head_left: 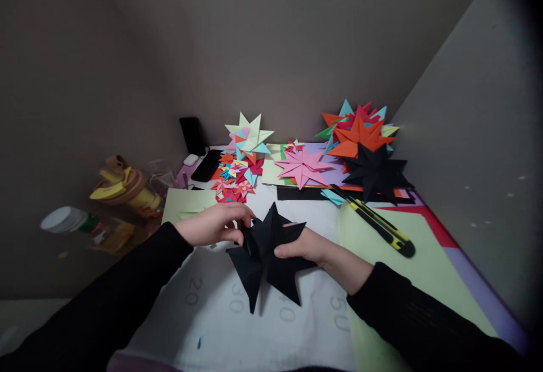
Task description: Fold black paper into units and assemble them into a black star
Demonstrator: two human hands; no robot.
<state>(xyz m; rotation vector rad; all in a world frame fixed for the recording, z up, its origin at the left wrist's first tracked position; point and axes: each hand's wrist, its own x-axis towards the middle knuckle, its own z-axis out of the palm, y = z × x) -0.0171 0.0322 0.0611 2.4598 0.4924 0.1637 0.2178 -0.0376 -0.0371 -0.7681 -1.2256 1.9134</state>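
A black folded-paper star (267,247) with several points is held up over the white numbered mat (220,327). My left hand (220,222) pinches a point on the star's left side between thumb and fingers. On the right side, my right hand (299,245) grips the star with its thumb lying on the front. The fingers of that hand are mostly hidden behind the paper. Beyond the right hand, a yellow and black utility knife (382,225) rests on pale green paper (394,304).
Another black paper star (375,171) leans on an orange star (360,134) and a colourful pile at back right. A pink star (302,165) lies at the back middle. Small stars, a pale green star (251,133) and phones (206,165) stand further left. A white-capped bottle (68,220) is at far left.
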